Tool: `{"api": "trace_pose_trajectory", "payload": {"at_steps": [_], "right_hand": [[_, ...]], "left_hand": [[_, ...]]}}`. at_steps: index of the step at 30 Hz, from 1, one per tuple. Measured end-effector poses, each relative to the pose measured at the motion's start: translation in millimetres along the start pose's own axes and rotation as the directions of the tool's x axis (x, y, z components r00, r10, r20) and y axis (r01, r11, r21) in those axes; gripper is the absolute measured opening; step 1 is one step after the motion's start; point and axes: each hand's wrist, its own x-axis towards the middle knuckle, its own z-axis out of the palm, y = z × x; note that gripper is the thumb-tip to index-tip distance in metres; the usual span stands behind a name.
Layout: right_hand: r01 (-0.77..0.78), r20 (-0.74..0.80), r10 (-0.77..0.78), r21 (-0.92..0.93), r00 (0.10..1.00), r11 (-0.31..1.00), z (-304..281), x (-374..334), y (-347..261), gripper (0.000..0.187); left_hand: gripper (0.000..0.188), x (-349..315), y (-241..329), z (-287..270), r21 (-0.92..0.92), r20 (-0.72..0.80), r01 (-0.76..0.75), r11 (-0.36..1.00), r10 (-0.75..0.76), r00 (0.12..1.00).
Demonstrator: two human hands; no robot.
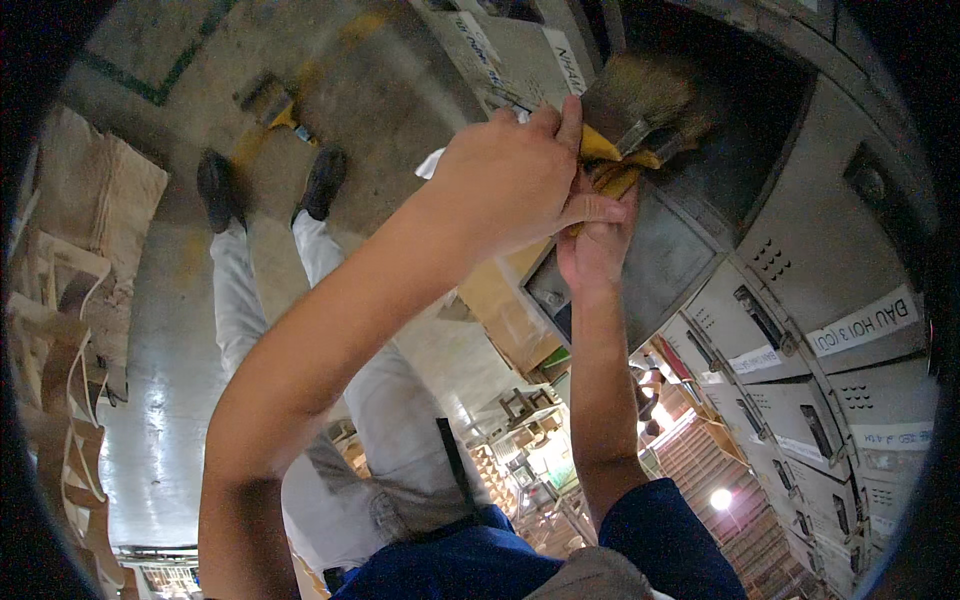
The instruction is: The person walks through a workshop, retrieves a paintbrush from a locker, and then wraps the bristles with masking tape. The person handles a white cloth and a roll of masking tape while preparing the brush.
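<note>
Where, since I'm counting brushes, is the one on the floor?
In the head view, the floor brush lies at upper left, just beyond the two dark shoes.

A workshop or factory, judging by its grey metal lockers (790, 415) and green-lined concrete floor (165, 260).

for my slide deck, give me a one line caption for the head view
Left hand and right hand hold yellow-handled brushes together beside grey metal lockers.
</note>
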Motion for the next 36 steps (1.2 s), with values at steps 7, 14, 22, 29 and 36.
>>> {"api": "trace_pose_trajectory", "payload": {"at_steps": [7,14,22,29,36], "right_hand": [[0.045,-0.009,-0.048,-0.216,0.999,0.975,14,19,-34,0.050],[0.117,-0.333,-0.186,-0.217,0.924,0.969,-13,152,-104,0.035],[0.180,-0.388,-0.375,-0.454,0.842,0.873,-45,261,-119,0.034],[0.202,-0.236,-0.539,-0.748,0.809,0.632,-44,277,-118,0.028],[-0.053,-0.226,-0.201,-0.780,0.953,0.624,-63,314,-134,0.024]], "left_hand": [[0.100,3,-9,-9,-0.190,0.210,0.088,0.978,-0.047,0.977],[0.084,-40,-52,17,-0.472,0.308,0.333,0.817,-0.201,0.930],[0.073,-152,-126,21,-0.362,0.305,0.426,0.829,-0.327,0.895],[0.070,-223,-168,14,-0.410,0.313,0.577,0.707,-0.485,0.817],[0.068,-221,-161,-3,-0.401,0.312,0.615,0.679,-0.530,0.789]]}}
